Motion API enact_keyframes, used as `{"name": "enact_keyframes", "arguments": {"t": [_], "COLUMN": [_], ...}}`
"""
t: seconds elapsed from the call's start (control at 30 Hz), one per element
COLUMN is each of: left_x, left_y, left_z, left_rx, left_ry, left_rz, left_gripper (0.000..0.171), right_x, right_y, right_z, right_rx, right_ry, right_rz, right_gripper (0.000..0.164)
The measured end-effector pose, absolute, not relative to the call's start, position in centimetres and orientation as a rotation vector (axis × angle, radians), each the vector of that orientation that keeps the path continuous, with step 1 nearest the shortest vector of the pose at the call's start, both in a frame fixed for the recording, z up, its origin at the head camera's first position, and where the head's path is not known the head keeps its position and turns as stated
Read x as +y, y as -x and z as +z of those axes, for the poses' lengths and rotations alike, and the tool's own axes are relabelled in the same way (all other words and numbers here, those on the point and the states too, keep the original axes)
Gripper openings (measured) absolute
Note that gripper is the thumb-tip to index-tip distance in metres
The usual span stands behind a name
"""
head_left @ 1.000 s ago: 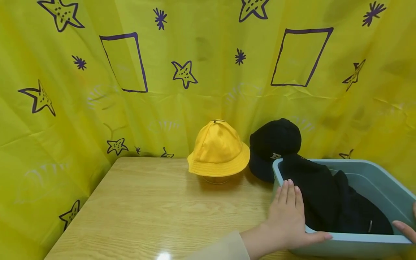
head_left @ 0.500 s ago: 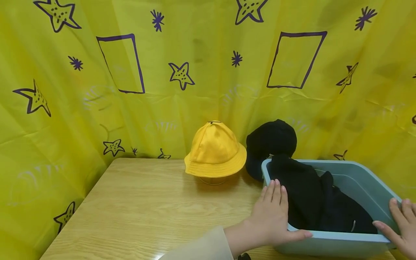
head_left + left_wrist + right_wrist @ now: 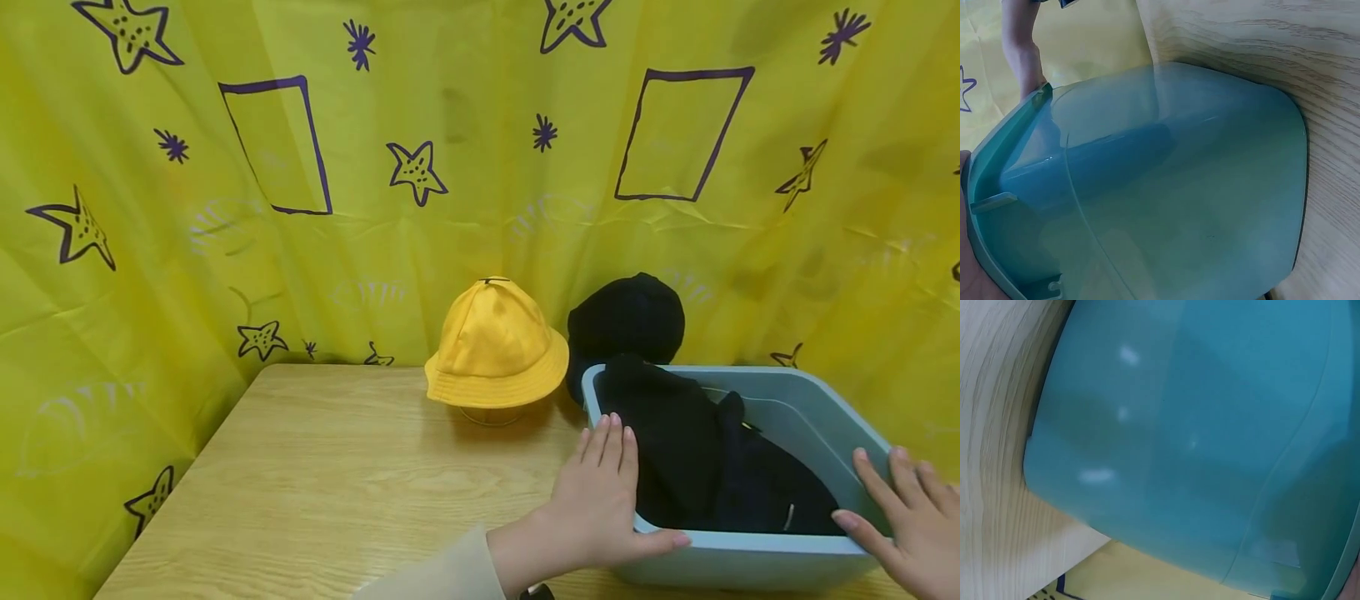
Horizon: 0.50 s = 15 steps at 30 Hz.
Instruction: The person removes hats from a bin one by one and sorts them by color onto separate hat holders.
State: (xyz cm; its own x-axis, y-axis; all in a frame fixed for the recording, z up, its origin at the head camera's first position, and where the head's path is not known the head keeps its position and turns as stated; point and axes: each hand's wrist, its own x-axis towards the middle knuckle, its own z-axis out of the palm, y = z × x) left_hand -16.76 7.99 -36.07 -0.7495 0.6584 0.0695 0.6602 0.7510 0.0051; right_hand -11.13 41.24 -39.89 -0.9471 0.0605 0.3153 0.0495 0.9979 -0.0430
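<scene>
**Though it is loaded, the blue-green tub (image 3: 757, 543) sits framed on both sides**

Lying between the left hand (image 3: 596, 504) and the right hand (image 3: 918, 521), the tub contains a heap of black cloth (image 3: 671, 454), slumped toward the left fingertips and rising at the corner just beyond them. Whether this is one item or several, I cannot tell; a small pale mark (image 3: 789, 517) shows on the part near the right thumb.

The left hand is spread wide, its straight fingers laid along the tub's side and its thumb stretched along the rim nearest the person. The right hand is also spread, fingers at the opposite rim, thumb by the near corner. Neither is visibly curled around anything. Opposed like this, the palms seem to steady a wide, smooth-walled container from both ends without a tight grasp. Whether its base rests fully on the wood is hard to tell.

Past the left fingertips, behind the tub, is a black cap (image 3: 630, 317), partly hidden. Ahead of the left hand and farther to its left, a yellow hat (image 3: 498, 342) stands upright; the thin ring (image 3: 491, 421) under its brim suggests a support keeping the crown in shape. The wooden table (image 3: 337, 467) spreads left of the left hand, and a star-patterned yellow curtain (image 3: 465, 83) hangs well beyond both hands.
</scene>
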Motion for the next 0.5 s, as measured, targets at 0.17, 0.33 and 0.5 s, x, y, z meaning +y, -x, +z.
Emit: {"name": "enact_keyframes", "arguments": {"t": [0.17, 0.33, 0.5], "left_x": [6.7, 5.4, 4.2], "left_y": [16.6, 16.5, 16.3], "left_z": [-36.1, -36.1, -36.2], "left_rx": [-2.866, -2.88, -2.894], "left_ry": [1.072, 1.061, 1.047], "left_rz": [-0.043, -0.052, -0.079], "left_gripper": [0.102, 0.102, 0.102], "right_x": [40.6, 39.9, 39.1], "right_y": [11.6, 11.8, 11.8], "right_z": [-39.6, -39.3, -39.0], "right_rx": [-2.913, -2.985, -3.033], "right_ry": [0.084, 0.039, -0.017], "right_rz": [-0.047, -0.041, -0.009], "right_gripper": [0.09, 0.092, 0.091]}}
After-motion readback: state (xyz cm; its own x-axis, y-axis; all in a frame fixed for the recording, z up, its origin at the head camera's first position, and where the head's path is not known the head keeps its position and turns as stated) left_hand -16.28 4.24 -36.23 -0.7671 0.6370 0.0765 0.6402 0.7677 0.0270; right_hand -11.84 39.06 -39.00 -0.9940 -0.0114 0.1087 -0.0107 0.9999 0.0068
